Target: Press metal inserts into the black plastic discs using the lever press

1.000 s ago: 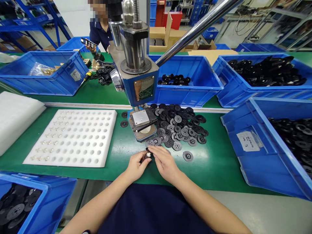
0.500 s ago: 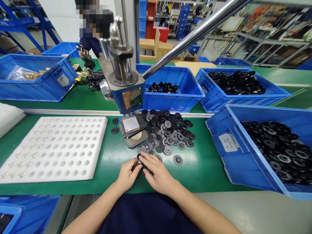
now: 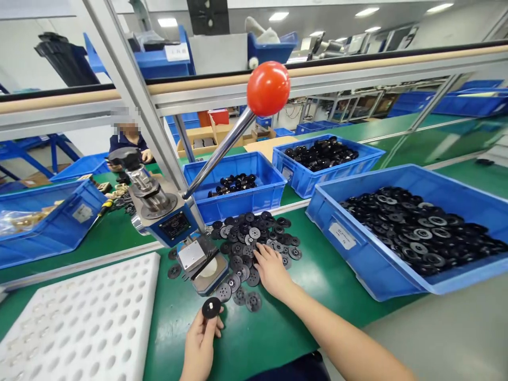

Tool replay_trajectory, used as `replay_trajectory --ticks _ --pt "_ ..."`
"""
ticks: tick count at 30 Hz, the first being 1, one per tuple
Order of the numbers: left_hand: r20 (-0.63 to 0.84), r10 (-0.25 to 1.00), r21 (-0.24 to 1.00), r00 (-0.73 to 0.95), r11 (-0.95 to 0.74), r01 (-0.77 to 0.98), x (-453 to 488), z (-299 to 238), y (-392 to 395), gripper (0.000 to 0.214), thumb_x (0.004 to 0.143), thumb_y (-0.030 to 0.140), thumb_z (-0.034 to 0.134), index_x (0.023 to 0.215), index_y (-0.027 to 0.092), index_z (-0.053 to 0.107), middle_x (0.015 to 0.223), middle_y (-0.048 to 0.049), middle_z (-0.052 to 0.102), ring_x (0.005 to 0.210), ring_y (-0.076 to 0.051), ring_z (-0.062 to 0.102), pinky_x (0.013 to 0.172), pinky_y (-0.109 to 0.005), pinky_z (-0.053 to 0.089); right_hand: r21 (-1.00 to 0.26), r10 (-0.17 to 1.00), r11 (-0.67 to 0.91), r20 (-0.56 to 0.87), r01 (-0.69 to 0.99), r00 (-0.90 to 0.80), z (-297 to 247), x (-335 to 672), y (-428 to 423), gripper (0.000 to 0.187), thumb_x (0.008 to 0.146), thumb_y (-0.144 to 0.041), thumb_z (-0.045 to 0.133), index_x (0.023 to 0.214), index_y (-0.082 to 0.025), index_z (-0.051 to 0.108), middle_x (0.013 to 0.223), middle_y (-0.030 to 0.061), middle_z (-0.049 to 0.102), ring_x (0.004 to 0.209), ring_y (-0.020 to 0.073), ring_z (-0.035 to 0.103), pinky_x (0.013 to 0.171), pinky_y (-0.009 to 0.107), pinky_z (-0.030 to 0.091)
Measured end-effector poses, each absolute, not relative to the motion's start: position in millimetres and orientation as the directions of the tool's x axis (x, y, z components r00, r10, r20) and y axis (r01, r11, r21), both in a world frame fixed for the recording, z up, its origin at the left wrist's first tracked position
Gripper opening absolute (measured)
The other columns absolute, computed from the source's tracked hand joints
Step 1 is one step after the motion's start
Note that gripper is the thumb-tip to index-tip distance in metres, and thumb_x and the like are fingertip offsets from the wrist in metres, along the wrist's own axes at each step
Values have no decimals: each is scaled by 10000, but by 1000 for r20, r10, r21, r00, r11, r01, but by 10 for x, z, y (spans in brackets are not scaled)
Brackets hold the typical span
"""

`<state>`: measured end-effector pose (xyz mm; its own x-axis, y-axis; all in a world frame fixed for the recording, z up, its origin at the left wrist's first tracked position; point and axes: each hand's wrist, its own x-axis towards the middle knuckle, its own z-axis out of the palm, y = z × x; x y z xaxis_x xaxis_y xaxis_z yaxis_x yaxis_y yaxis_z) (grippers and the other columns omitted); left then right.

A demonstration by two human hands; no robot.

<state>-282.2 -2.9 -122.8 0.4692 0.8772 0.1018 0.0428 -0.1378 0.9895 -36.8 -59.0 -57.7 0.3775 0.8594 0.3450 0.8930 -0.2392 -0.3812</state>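
Observation:
My left hand [image 3: 200,344] pinches a black round disc [image 3: 211,307] with a small pale piece at its centre, just in front of the blue hand press [image 3: 174,225]. My right hand [image 3: 272,270] lies with spread fingers on the pile of black discs [image 3: 254,241] on the green table, fingertips touching the discs. The press base [image 3: 204,267] with its metal plate sits between the two hands. The press lever with a red ball knob [image 3: 268,88] slants up above the pile.
A white foam tray with holes [image 3: 79,323] lies at the left. Blue bins of black parts stand at the right [image 3: 345,241], behind the pile [image 3: 238,203] and farther back [image 3: 301,177]. Another blue bin [image 3: 59,227] is at the left. A person sits across the table [image 3: 127,140].
The camera view tilted up and shifted. My hands parted: the left kept the disc near the table edge, the right moved forward onto the pile of discs.

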Motion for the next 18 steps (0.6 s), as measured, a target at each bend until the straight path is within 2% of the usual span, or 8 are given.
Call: replay_trajectory --ticks 2,5,10,13,15,18 --pt "70 888 997 454 -79 0 -2832 -1218 2 483 854 620 612 972 165 722 721 -51 673 596 -166 592 589 -274 513 -367 865 -236 342 900 366 -595 -232 -541 435 893 -95 476 1293 -143 638 1434 164 549 1305 328 494 1061 553 423" --pt "30 890 998 455 0 -67 -2840 -1219 56 522 815 638 651 947 139 728 706 -58 670 588 -157 579 589 -268 508 -381 842 -230 384 896 379 -594 -114 -487 389 898 -110 496 1243 -150 671 1344 158 621 1198 301 555 980 476 480" --pt "-32 889 985 457 106 -136 -2833 -1282 151 525 746 606 743 969 130 724 787 -85 719 565 -135 558 554 -250 479 -415 792 -211 458 885 404 -514 -4 -416 255 912 -158 513 1037 -182 734 1085 119 732 1020 278 620 883 443 496" --pt "-72 904 982 421 138 -128 -2821 -1304 155 561 649 591 820 961 135 722 893 -111 745 568 -136 565 522 -249 471 -435 774 -167 499 885 391 -476 -80 -496 272 954 -202 460 1053 -186 713 1024 101 737 979 236 642 895 409 504" --pt "-83 911 988 403 128 -85 -2816 -1298 126 562 635 598 822 934 131 729 833 -99 740 545 -133 552 510 -247 462 -442 783 -129 504 888 364 -489 -222 -630 278 967 -226 448 1080 -197 700 1008 83 738 944 206 661 872 366 525" --pt "-57 908 997 415 71 -18 -2816 -1283 73 512 704 593 769 920 129 743 700 -61 703 513 -123 525 519 -243 456 -480 833 -38 470 877 293 -575 -485 -897 272 970 -238 453 1106 -224 688 979 61 740 892 186 683 819 327 553"
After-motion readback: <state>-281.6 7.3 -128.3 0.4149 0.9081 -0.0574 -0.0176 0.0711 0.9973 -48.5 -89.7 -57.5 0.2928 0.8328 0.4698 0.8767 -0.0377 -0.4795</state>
